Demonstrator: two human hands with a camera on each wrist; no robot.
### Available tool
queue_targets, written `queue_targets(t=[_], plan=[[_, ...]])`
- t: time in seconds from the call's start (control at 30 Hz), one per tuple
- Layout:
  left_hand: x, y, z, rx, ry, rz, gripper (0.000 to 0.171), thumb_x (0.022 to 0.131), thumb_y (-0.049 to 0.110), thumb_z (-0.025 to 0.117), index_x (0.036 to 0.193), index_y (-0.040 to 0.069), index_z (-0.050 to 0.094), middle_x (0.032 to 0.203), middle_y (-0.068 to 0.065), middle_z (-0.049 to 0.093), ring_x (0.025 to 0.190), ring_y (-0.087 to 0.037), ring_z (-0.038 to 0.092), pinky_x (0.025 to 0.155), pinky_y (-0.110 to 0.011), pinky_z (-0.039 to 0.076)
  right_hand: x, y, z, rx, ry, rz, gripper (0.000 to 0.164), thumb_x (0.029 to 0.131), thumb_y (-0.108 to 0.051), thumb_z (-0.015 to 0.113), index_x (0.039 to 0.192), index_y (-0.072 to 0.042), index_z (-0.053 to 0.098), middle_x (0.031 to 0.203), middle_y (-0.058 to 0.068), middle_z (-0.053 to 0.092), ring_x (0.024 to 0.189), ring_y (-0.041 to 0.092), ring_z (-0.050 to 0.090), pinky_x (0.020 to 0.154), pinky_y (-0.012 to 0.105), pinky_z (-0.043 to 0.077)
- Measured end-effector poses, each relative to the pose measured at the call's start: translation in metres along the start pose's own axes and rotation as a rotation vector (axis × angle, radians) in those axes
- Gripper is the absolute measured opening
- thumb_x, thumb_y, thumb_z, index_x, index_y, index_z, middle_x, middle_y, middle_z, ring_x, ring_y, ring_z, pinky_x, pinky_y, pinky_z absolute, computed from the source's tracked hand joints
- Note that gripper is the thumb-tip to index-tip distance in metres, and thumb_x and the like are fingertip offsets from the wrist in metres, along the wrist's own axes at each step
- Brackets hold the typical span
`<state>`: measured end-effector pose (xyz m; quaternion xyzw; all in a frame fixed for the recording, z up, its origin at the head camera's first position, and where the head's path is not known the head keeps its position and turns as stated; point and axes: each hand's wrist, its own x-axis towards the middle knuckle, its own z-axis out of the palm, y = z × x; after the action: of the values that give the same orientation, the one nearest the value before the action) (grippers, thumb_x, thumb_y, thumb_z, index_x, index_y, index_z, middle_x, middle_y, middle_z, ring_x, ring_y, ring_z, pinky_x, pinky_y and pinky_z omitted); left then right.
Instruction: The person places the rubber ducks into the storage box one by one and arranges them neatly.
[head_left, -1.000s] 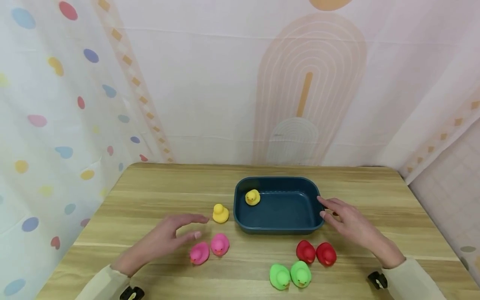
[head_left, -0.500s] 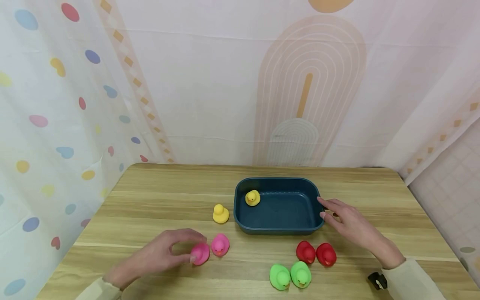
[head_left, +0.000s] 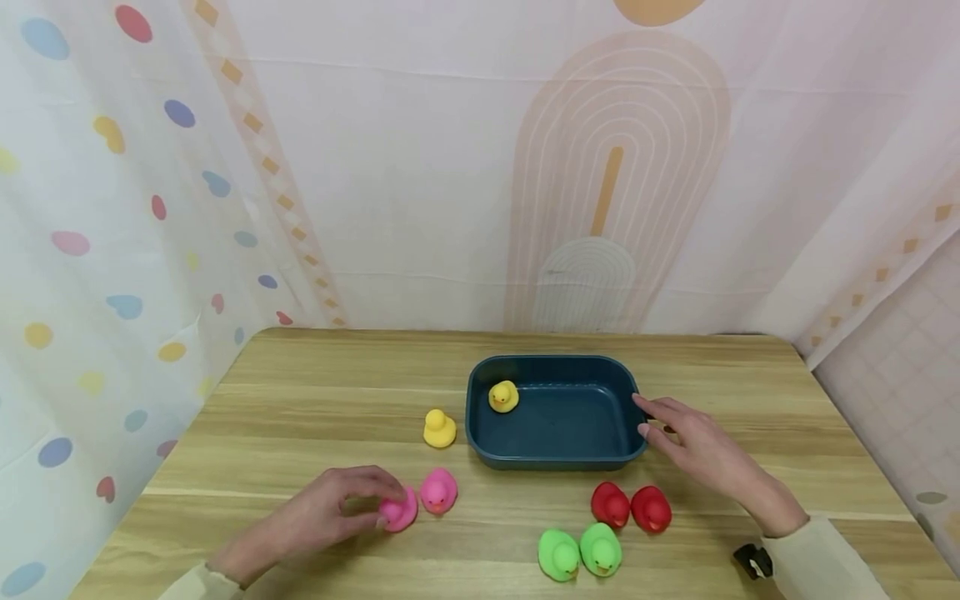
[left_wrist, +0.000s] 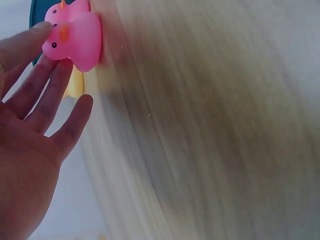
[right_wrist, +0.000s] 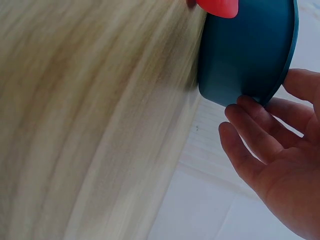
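A pink rubber duck point(head_left: 401, 510) on the table is between the thumb and fingers of my left hand point(head_left: 326, 508). In the left wrist view, the thumb lies against the duck's head point(left_wrist: 57, 44) and fingertips reach behind it. A second pink duck point(head_left: 438, 492) sits just to its right. My right hand point(head_left: 701, 446) holds the right end of a dark blue tray point(head_left: 555, 461); in the right wrist view, fingertips point(right_wrist: 245, 102) lie along the outer wall and the thumb reaches the rim. Inside the tray, at its left, sits a yellow duck point(head_left: 503, 397).
Another yellow duck point(head_left: 439, 429) stands left of the tray. In front are two red ducks point(head_left: 611, 505) and two green ducks point(head_left: 558, 556), each pair side by side. A patterned curtain point(head_left: 420, 183) hangs behind the wooden table point(head_left: 330, 392).
My left hand has come down and toward me from beside the yellow duck, and its fingers have closed on the left pink duck. My right hand stays at the tray.
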<state>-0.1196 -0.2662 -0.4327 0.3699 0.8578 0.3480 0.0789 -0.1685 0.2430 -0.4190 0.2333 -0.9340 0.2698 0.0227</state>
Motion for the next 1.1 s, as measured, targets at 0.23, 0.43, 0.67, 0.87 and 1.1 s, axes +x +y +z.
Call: queue_targets(t=[0.23,0.43,0.67,0.87,1.1], plan=[[-0.001,0.0,0.003,0.026,0.07,0.054,0.019,0.098,0.019,0.073,0.117,0.02,0.078,0.117,0.006,0.073,0.107,-0.013,0.069,0.092,-0.033,0.059,0.0,-0.002,0.0,0.001,0.0,0.005,0.049,0.107,-0.025,0.061,0.146,0.003,0.056,0.131,0.014,0.066,0.099,0.017,0.064,0.085,0.043,0.059],[-0.002,0.007,-0.001,0.053,0.153,0.103,0.02,0.097,0.012,0.074,0.115,0.021,0.078,0.115,0.005,0.074,0.105,-0.014,0.07,0.09,-0.029,0.059,0.001,-0.004,0.001,0.003,0.001,0.006,0.048,0.106,-0.023,0.062,0.146,0.003,0.056,0.131,0.015,0.066,0.099,0.017,0.064,0.085,0.044,0.059],[0.005,0.021,-0.005,0.087,0.223,0.1,0.025,0.094,0.011,0.077,0.115,0.024,0.078,0.114,0.008,0.074,0.104,-0.012,0.071,0.09,-0.024,0.057,0.002,-0.004,0.002,0.005,0.005,0.005,0.048,0.105,-0.022,0.063,0.145,0.003,0.056,0.13,0.015,0.066,0.1,0.019,0.065,0.086,0.045,0.059],[0.018,0.034,-0.011,0.111,0.205,0.061,0.022,0.096,0.017,0.076,0.115,0.026,0.078,0.115,0.011,0.073,0.105,-0.011,0.07,0.088,-0.03,0.059,0.002,-0.006,0.003,0.003,0.002,0.009,0.048,0.106,-0.023,0.062,0.146,0.003,0.056,0.132,0.016,0.066,0.107,0.024,0.067,0.09,0.048,0.058],[0.034,0.045,-0.015,0.099,0.228,0.032,0.021,0.095,0.019,0.077,0.116,0.026,0.079,0.117,0.013,0.073,0.11,-0.012,0.069,0.092,-0.033,0.058,0.001,-0.008,0.004,0.003,0.01,0.004,0.047,0.105,-0.022,0.064,0.145,0.002,0.058,0.13,0.014,0.067,0.101,0.02,0.066,0.087,0.044,0.059]])
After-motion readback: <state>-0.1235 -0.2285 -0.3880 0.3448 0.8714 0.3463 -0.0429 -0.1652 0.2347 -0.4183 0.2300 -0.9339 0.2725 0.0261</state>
